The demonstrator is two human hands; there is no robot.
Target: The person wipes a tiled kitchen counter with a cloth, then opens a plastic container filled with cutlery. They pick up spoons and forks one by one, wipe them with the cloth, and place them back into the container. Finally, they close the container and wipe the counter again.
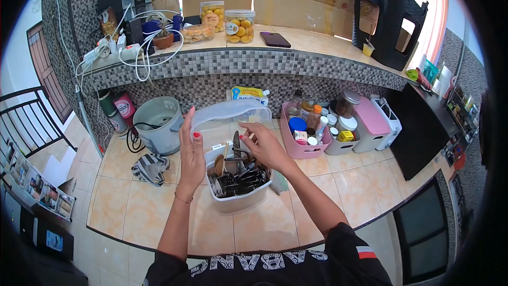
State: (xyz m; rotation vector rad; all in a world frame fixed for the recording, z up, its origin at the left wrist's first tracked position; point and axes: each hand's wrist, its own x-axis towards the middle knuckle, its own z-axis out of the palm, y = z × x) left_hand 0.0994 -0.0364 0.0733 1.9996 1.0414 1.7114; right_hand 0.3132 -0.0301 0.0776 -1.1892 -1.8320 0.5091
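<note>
A white plastic bin (238,205) full of cutlery and utensils stands on the tiled counter in front of me. Black-handled cutlery (247,178), wooden spoons (218,163) and an upright dark knife (237,143) show in it. My left hand (192,153) holds the left end of a translucent plastic lid (226,112), which is raised behind the bin. Above the bin's right back corner is my right hand (262,143), fingers curled near the knife's tip; I see nothing clearly held in it. Behind the lid lies a clear plastic container (260,116).
Left of the bin are a grey pot (158,127) with a black cord and a striped cloth (151,169). To the right stand a pink basket of bottles (305,149), a grey basket (343,147) and a pink-lidded box (371,139). A raised tiled ledge (238,61) runs behind.
</note>
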